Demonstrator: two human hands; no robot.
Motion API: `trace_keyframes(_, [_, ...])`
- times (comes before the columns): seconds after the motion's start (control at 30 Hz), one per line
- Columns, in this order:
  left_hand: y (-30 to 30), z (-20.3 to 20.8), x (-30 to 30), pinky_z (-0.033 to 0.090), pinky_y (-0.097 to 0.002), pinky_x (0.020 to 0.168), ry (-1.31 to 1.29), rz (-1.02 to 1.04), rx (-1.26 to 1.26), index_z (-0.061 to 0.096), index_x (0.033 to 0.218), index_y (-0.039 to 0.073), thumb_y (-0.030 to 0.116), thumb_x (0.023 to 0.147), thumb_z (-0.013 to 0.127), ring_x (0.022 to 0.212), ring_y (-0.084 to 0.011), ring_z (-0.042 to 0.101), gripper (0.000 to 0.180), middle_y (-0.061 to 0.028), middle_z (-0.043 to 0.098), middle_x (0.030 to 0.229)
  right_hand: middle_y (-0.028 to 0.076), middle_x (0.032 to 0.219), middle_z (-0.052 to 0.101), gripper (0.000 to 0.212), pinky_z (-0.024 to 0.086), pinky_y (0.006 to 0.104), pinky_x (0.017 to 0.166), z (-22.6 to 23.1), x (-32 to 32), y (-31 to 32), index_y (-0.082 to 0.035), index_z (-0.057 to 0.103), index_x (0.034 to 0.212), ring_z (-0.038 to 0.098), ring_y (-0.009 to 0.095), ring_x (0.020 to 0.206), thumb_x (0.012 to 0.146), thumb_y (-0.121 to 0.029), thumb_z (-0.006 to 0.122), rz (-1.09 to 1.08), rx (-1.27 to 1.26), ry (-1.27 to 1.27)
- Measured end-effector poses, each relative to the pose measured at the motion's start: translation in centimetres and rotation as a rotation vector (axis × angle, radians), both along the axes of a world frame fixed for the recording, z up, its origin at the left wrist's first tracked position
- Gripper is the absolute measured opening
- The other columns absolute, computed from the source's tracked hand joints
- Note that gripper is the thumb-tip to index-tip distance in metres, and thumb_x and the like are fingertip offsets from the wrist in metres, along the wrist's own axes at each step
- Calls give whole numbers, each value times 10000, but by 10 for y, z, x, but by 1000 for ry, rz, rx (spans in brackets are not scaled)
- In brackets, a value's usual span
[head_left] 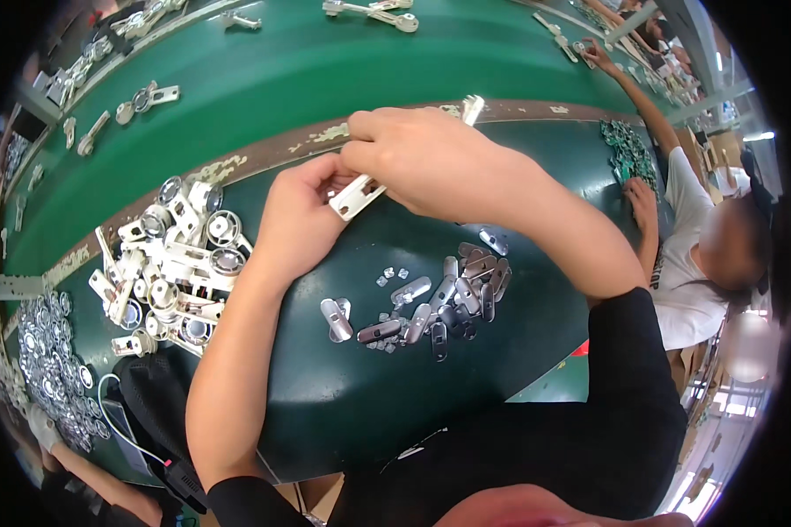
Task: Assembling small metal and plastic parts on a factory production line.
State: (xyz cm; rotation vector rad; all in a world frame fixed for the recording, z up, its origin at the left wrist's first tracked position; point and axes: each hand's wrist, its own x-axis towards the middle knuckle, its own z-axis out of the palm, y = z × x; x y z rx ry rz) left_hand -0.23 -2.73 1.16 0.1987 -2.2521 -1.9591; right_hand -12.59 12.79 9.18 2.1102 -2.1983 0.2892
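Both of my hands meet over the table near its far edge, closed on a long white plastic housing [353,199] with a slot in its end. My left hand [303,206] grips the near end between thumb and fingers. My right hand [413,158] closes over the middle from above, hiding much of it. A white toothed end [472,109] sticks out past the right hand; whether it belongs to the same housing I cannot tell. Close to me lie several silver oval covers [419,322] and a few small clear pieces [385,277].
White housings with round rings [180,255] are heaped at left, beside silver rings [53,360] and a black bag [154,391]. Beyond a worn ledge [299,140], a green belt [281,66] carries more white parts. At right, a co-worker [694,255] reaches toward green circuit boards [628,151].
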Motion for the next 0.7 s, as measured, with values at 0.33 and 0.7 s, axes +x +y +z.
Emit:
trace_keyframes(0.33, [3,4,-6,550,-289,895,-49,12,-26,735,1151,8,86,890,834,962,-89,687,289,-38,773,1054,194,1009,707,225,521,497,851,8,-30,-9,-24,691,1042,671,408,985,843,-123,723,37,147,-379])
trace_keyframes(0.7, [6,-6,-6,574,-257,815,-37,83,57,749,1130,-8,20,901,798,840,-66,678,236,-27,764,958,153,880,717,232,534,419,750,6,-24,-20,-17,688,981,689,334,830,805,-129,790,-155,113,-503])
